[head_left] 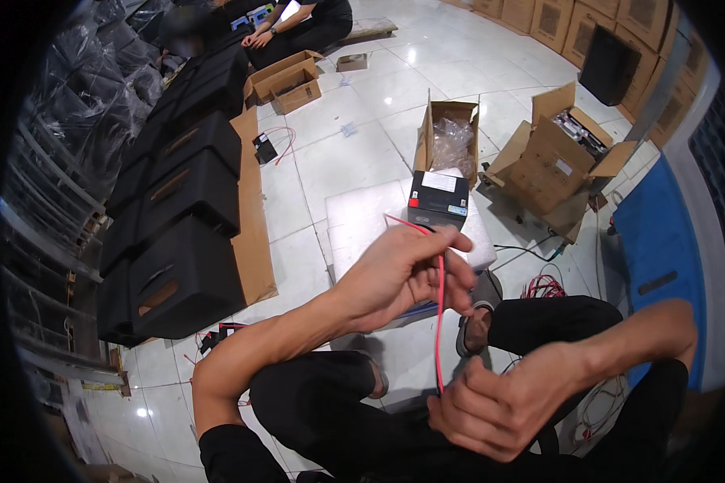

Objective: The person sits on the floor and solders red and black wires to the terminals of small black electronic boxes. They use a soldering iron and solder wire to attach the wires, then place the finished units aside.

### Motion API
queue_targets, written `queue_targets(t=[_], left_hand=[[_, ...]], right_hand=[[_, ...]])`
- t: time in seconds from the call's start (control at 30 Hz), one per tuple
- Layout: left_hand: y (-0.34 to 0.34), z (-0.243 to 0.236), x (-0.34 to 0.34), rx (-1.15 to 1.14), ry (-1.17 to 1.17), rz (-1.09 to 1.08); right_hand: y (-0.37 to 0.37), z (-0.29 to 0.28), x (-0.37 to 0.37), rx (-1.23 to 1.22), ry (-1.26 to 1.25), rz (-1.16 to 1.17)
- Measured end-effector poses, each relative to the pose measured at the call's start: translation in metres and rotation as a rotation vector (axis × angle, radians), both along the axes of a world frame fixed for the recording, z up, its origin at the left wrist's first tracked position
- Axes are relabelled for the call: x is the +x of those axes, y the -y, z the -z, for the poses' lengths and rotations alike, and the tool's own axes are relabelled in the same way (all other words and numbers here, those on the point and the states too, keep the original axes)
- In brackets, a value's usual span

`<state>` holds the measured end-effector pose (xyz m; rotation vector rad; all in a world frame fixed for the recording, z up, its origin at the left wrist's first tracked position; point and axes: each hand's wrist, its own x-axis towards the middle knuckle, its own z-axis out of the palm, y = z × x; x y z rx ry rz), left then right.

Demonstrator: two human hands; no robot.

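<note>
A thin red-and-black cable runs between my two hands. My left hand pinches its upper part between thumb and fingers, and a red end sticks out past the knuckles. Lower down, in front of my lap, my right hand is closed around the cable's other stretch, with its fingers curled. Just beyond my left hand a black block-shaped battery with a red terminal and a white label rests on a white foam block. My left hand partly covers the foam.
Black speaker-like boxes stand in rows at left. An open carton with plastic wrap and a fuller carton lie ahead. Another small battery sits on the tiles. Red wires are bundled by my foot. A person sits far off.
</note>
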<state>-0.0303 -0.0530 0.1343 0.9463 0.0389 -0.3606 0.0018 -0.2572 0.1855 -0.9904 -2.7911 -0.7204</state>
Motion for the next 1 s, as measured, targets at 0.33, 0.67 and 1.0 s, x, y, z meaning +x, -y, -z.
queue_targets(t=[0.33, 0.67, 1.0], left_hand=[[-0.062, -0.015, -0.028, 0.259, 0.146, -0.72], [-0.055, -0.001, -0.013, 0.337, 0.135, -0.615], [-0.051, 0.001, -0.01, 0.39, 0.149, -0.562]], right_hand=[[-0.072, 0.043, 0.179, -0.489, -0.106, 0.972], [-0.091, 0.062, 0.172, -0.533, -0.322, 0.903], [-0.097, 0.066, 0.115, -0.233, -0.444, 1.306]])
